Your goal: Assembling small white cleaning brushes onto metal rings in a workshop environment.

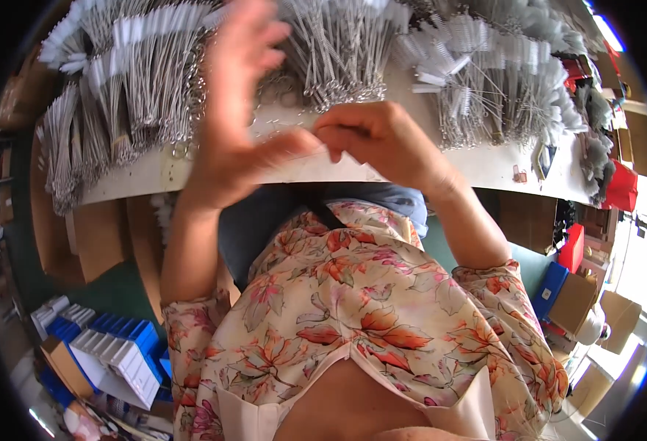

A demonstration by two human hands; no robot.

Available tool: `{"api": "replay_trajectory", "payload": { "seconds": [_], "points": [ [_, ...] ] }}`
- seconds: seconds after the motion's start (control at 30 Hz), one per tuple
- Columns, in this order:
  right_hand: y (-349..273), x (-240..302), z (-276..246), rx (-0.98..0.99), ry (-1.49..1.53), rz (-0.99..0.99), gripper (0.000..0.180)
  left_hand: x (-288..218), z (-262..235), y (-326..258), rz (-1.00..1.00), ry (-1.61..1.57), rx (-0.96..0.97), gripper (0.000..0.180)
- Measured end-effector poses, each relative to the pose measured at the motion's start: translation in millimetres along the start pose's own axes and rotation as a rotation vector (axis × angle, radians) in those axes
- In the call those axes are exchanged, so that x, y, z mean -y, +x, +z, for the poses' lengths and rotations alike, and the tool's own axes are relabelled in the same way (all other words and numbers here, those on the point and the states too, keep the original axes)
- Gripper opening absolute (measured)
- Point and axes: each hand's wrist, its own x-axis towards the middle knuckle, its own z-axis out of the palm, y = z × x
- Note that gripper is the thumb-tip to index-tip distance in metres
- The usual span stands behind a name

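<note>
Both hands work at the near edge of the counter (pixel 485 165), close together and above the lap; the left hand (pixel 239 110) is raised, palm open and fingers spread upward, motion-blurred, its thumb tip meeting the right hand (pixel 382 140); the right hand is curled, fingertips pinched together at the point of contact; what the pinch holds is too small and blurred to tell, and no item can be confirmed in either grip

Bundles of thin wire brushes (pixel 345 51) with white bristle heads lie in rows across the far part of the counter, ring ends toward the person; further bundles (pixel 125 95) lie far left, and a looser heap (pixel 507 81) lies far right; these are the nearest things to the hands, just beyond the fingertips

Judgement for good handling: keep the pinch firm but light, since thin wire probably bends easily; draw one brush by its ring end rather than the bristles; keep the open hand clear of the neighbouring bundles to avoid dragging them off the near edge
</note>
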Motion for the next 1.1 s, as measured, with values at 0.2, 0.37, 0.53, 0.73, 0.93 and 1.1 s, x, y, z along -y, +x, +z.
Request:
{"api": "replay_trajectory", "payload": {
  "seconds": [0.2, 0.37, 0.53, 0.73, 0.93, 1.1],
  "points": [
    [-2.4, 9.3, 5.3, 0.162, 0.278, 0.108, 0.017, 2.7, 0.3, -27.2, -0.16, -0.272, 0.258, 0.078],
    [-4.5, 4.3, 2.0, 0.338, 0.462, 0.17, 0.024, -1.6, 1.1, -39.2, -0.095, -0.116, 0.166, 0.02],
    [-30.3, -10.5, -15.8, 0.497, 0.475, 0.409, 0.022, -12.6, 23.0, -56.9, -0.006, 0.269, 0.211, 0.03],
    [-89.5, -70.9, -50.6, 0.095, -1.324, 0.21, 0.013, 9.9, -18.5, -109.7, -0.661, 0.892, -0.108, 0.022],
    [-32.5, -46.2, 12.0, -0.094, -0.421, -0.096, 0.006, 22.1, -12.4, -111.7, -0.472, 0.812, -0.141, 0.014],
    [10.9, -16.8, 66.0, -0.077, -0.413, -0.335, 0.006, -10.8, -4.0, -79.3, -0.447, 0.105, -0.371, 0.003]
  ]
}}
